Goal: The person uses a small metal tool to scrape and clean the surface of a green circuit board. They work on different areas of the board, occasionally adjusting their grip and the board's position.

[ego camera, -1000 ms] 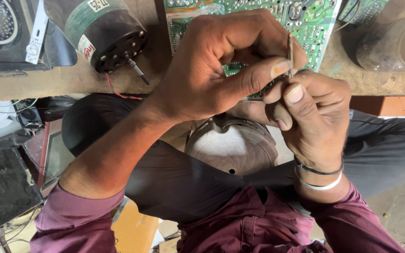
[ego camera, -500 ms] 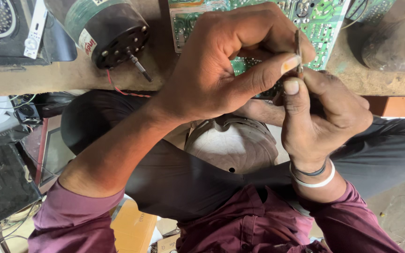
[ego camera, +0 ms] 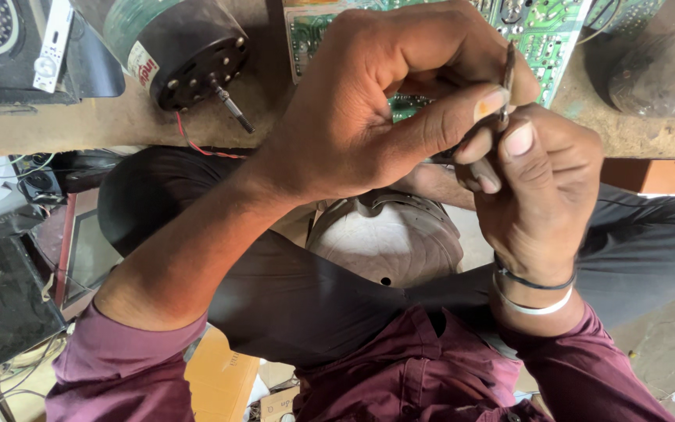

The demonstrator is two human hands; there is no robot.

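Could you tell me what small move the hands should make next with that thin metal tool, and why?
Probably lower the tool toward the circuit board. Both the left hand and right hand pinch it upright just above the board's near edge, and its tip is hidden between the fingers.

Left hand [ego camera: 369, 117] and right hand [ego camera: 541, 187] touching over circuit board [ego camera: 544, 31], motor [ego camera: 173, 43] lying left on bench [ego camera: 103, 129]

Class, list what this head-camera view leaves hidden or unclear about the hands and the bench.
- Head view: the thin metal tool is mostly covered by the left hand and right hand.
- Green circuit board: cut by the top edge, partly behind the hands.
- Black motor: its top is cropped.
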